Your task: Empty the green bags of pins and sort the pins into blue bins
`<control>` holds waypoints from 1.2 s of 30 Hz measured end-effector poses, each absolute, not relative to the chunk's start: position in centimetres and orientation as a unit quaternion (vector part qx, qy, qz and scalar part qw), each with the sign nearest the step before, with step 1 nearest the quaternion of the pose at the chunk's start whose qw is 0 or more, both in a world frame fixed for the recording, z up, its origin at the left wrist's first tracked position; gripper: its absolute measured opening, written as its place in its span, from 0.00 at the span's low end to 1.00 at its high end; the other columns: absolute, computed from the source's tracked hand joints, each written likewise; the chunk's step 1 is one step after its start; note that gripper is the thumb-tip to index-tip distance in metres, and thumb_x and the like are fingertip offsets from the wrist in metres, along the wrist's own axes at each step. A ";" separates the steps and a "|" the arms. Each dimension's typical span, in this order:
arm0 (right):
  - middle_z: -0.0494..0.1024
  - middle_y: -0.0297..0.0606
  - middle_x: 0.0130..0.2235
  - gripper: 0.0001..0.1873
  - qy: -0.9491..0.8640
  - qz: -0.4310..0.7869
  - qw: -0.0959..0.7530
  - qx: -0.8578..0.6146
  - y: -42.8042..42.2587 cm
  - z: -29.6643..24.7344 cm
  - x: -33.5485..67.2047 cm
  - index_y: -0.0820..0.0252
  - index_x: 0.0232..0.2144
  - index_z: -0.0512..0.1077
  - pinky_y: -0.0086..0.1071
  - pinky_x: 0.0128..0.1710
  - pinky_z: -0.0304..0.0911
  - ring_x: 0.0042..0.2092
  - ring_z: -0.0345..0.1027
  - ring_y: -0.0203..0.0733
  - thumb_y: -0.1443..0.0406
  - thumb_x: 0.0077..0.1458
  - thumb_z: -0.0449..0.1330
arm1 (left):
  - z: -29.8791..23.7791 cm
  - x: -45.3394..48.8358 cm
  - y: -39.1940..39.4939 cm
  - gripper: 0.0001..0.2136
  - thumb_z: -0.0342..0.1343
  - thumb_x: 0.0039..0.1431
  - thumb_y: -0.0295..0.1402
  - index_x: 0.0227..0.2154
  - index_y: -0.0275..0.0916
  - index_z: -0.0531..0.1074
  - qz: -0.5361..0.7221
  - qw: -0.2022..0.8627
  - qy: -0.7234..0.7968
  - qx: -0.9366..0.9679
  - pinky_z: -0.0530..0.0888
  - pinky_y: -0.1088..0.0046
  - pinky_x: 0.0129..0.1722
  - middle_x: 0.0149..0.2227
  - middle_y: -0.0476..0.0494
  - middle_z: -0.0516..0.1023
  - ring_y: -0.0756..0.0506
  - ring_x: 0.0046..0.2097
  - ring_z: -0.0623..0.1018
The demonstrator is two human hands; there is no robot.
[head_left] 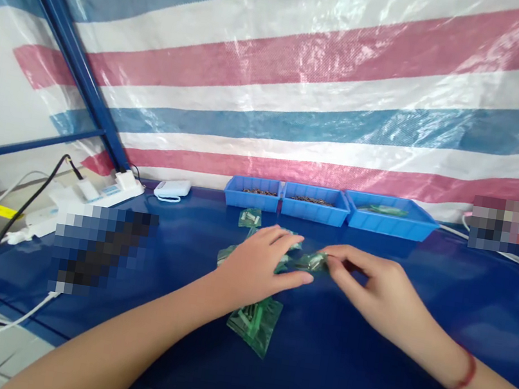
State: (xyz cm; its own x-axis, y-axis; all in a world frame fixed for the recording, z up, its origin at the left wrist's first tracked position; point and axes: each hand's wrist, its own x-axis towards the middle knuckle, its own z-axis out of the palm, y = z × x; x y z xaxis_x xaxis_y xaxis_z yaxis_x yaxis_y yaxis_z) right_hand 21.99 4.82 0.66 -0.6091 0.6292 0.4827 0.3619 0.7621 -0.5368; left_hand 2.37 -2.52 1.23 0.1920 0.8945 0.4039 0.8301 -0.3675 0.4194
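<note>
My left hand lies over several small green plastic bags on the blue table, its fingers curled round one end of a green bag. My right hand pinches the other end of that same bag with thumb and fingers. A larger green bag filled with small parts lies just below my left wrist. Another small green bag rests farther back, toward the bins. A red string circles my right wrist.
Three blue bins stand in a row at the table's back edge, two holding small dark parts and one holding green bags. A white power strip with cables sits at the left, beside a white device. A striped tarpaulin hangs behind.
</note>
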 end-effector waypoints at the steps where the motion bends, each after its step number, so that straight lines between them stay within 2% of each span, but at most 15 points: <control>1: 0.78 0.36 0.30 0.13 -0.855 0.245 0.349 -0.295 4.6 1.0 22.0 0.56 0.36 0.75 0.32 0.29 0.67 0.30 0.72 0.41 0.58 0.59 0.53 | 1.4 2.6 -2.6 0.17 0.53 0.59 0.44 0.47 0.42 0.70 0.318 0.084 0.557 0.762 0.68 0.63 0.51 0.47 0.43 0.75 0.41 0.51 0.72; 4: 0.76 0.35 0.27 0.16 -0.816 0.351 0.356 -0.291 3.9 1.7 21.9 0.56 0.35 0.74 0.30 0.26 0.67 0.27 0.70 0.38 0.55 0.60 0.51 | 2.1 3.3 -3.0 0.10 0.49 0.63 0.38 0.36 0.41 0.73 0.364 0.172 0.552 0.730 0.70 0.72 0.36 0.34 0.49 0.77 0.48 0.36 0.75; 8: 0.77 0.34 0.32 0.13 -0.825 0.365 0.352 -0.248 3.4 1.9 21.9 0.55 0.39 0.72 0.30 0.29 0.67 0.31 0.70 0.38 0.55 0.56 0.57 | 2.7 3.8 -3.6 0.09 0.51 0.61 0.37 0.30 0.39 0.72 0.402 0.204 0.562 0.694 0.67 0.75 0.30 0.28 0.51 0.74 0.50 0.30 0.72; 11: 0.76 0.33 0.30 0.08 -0.848 0.303 0.354 -0.251 3.3 1.5 22.1 0.54 0.36 0.72 0.30 0.27 0.65 0.30 0.70 0.39 0.57 0.55 0.59 | 2.6 4.0 -3.6 0.09 0.52 0.60 0.38 0.29 0.39 0.72 0.408 0.233 0.554 0.687 0.66 0.74 0.29 0.27 0.50 0.73 0.50 0.30 0.71; 14: 0.77 0.34 0.32 0.05 -0.857 0.201 0.395 -0.264 3.2 1.1 22.5 0.51 0.36 0.72 0.32 0.28 0.66 0.31 0.71 0.42 0.60 0.57 0.58 | 2.3 4.0 -3.3 0.11 0.52 0.60 0.39 0.42 0.41 0.71 0.438 0.357 0.522 0.640 0.69 0.73 0.32 0.35 0.46 0.76 0.48 0.35 0.75; 16: 0.79 0.35 0.36 0.09 -0.855 0.117 0.445 -0.240 3.0 1.2 22.8 0.47 0.41 0.71 0.36 0.33 0.68 0.35 0.73 0.44 0.64 0.57 0.57 | 2.2 4.1 -3.0 0.17 0.51 0.61 0.44 0.48 0.41 0.68 0.464 0.485 0.492 0.554 0.71 0.73 0.31 0.42 0.42 0.76 0.48 0.35 0.76; 17: 0.79 0.35 0.38 0.12 -0.854 0.081 0.465 -0.217 2.9 1.3 22.9 0.46 0.43 0.70 0.38 0.36 0.68 0.36 0.73 0.44 0.66 0.57 0.57 | 2.2 4.1 -2.9 0.19 0.49 0.61 0.47 0.48 0.40 0.68 0.468 0.549 0.472 0.506 0.71 0.74 0.30 0.43 0.41 0.75 0.48 0.34 0.77; 20: 0.77 0.35 0.44 0.19 -0.877 0.035 0.462 -0.129 2.7 1.8 22.9 0.45 0.45 0.69 0.40 0.40 0.67 0.42 0.73 0.45 0.72 0.55 0.55 | 2.4 4.1 -2.8 0.25 0.43 0.60 0.54 0.41 0.37 0.72 0.450 0.680 0.405 0.413 0.70 0.75 0.27 0.36 0.41 0.76 0.50 0.30 0.76; 22: 0.73 0.38 0.50 0.19 -0.890 0.041 0.441 -0.106 2.6 2.1 22.7 0.47 0.43 0.71 0.40 0.41 0.67 0.45 0.71 0.46 0.75 0.54 0.54 | 2.5 4.1 -2.9 0.22 0.50 0.58 0.51 0.35 0.35 0.73 0.460 0.680 0.389 0.418 0.69 0.77 0.27 0.30 0.44 0.74 0.51 0.30 0.75; 25: 0.67 0.43 0.53 0.17 -0.872 0.086 0.459 -0.145 2.3 2.3 22.4 0.52 0.42 0.72 0.38 0.38 0.67 0.44 0.69 0.44 0.74 0.55 0.52 | 2.3 4.0 -2.9 0.12 0.59 0.55 0.41 0.34 0.35 0.73 0.502 0.617 0.405 0.450 0.68 0.79 0.29 0.29 0.48 0.72 0.53 0.31 0.73; 27: 0.69 0.44 0.47 0.15 -0.864 0.134 0.458 -0.160 1.9 2.3 22.2 0.54 0.45 0.70 0.35 0.35 0.67 0.40 0.69 0.42 0.71 0.55 0.54 | 2.1 4.0 -2.8 0.10 0.59 0.57 0.38 0.35 0.36 0.72 0.525 0.572 0.420 0.471 0.69 0.78 0.31 0.31 0.48 0.72 0.53 0.32 0.71; 29: 0.72 0.38 0.39 0.17 -0.874 0.175 0.425 -0.161 1.3 2.2 21.9 0.54 0.48 0.67 0.32 0.33 0.67 0.34 0.68 0.38 0.70 0.55 0.56 | 1.8 4.0 -2.8 0.10 0.57 0.58 0.38 0.35 0.35 0.72 0.535 0.521 0.439 0.499 0.68 0.78 0.31 0.31 0.48 0.72 0.54 0.31 0.70; 32: 0.73 0.32 0.34 0.12 -0.876 0.228 0.385 -0.181 0.8 1.8 21.5 0.54 0.43 0.67 0.27 0.29 0.64 0.29 0.66 0.33 0.70 0.57 0.55 | 2.0 4.2 -3.0 0.10 0.55 0.59 0.38 0.35 0.35 0.73 0.522 0.464 0.471 0.539 0.68 0.78 0.30 0.31 0.48 0.72 0.54 0.30 0.69; 34: 0.72 0.32 0.31 0.05 -0.854 0.247 0.411 -0.200 1.4 1.7 21.4 0.55 0.35 0.67 0.26 0.26 0.62 0.28 0.65 0.32 0.70 0.58 0.54 | 2.3 4.4 -3.2 0.12 0.55 0.60 0.40 0.41 0.37 0.72 0.511 0.450 0.489 0.544 0.69 0.77 0.32 0.34 0.48 0.73 0.53 0.32 0.71; 36: 0.71 0.32 0.29 0.02 -0.807 0.249 0.483 -0.232 3.1 1.8 21.7 0.56 0.32 0.67 0.26 0.25 0.61 0.26 0.64 0.33 0.68 0.57 0.56 | 2.5 4.6 -3.5 0.17 0.53 0.60 0.42 0.50 0.42 0.67 0.507 0.444 0.503 0.541 0.71 0.76 0.34 0.40 0.46 0.74 0.51 0.37 0.74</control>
